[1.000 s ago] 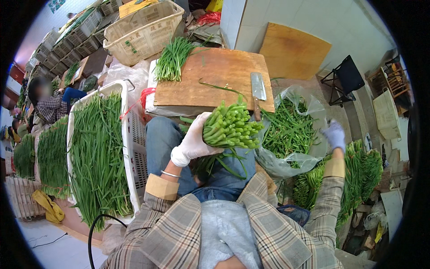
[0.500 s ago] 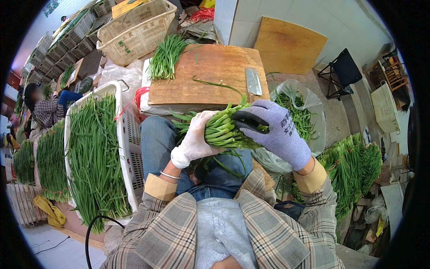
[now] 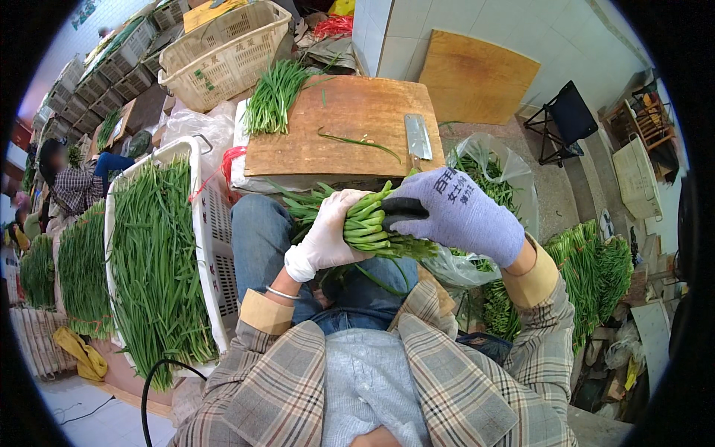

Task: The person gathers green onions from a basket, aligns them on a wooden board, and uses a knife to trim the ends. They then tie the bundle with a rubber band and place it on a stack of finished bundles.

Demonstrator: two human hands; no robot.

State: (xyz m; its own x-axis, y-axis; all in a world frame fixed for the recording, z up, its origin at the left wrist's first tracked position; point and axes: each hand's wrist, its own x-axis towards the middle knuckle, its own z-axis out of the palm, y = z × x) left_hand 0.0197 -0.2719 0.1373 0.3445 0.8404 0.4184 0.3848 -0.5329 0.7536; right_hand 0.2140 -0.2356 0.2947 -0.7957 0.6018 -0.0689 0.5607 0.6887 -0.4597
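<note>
A thick bunch of chives (image 3: 365, 225) is held above my lap, its pale stalk ends toward the right and its leaves trailing left. My left hand (image 3: 325, 232), in a thin white glove, is wrapped round the bunch. My right hand (image 3: 465, 214), in a purple-grey glove with black fingertips, is closed at the stalk ends, thumb and fingers pinching there; some of its fingers are hidden behind the stalks. Ahead of my knees is a wooden board (image 3: 335, 112), bearing a cleaver (image 3: 418, 137), a loose chive (image 3: 361, 141) and a pile of chives (image 3: 275, 95).
On my left stands a white crate (image 3: 216, 246) full of chives. A plastic bag (image 3: 525, 179) of greens lies at the right, with tied chive bundles (image 3: 588, 276) beyond. An empty crate (image 3: 223, 59), a folding chair (image 3: 566, 123) and a seated person (image 3: 74, 175) are farther off.
My right hand has shifted slightly to the right along the stalk ends, its thumb and fingers closer together. The left hand keeps its hold on the bunch.
</note>
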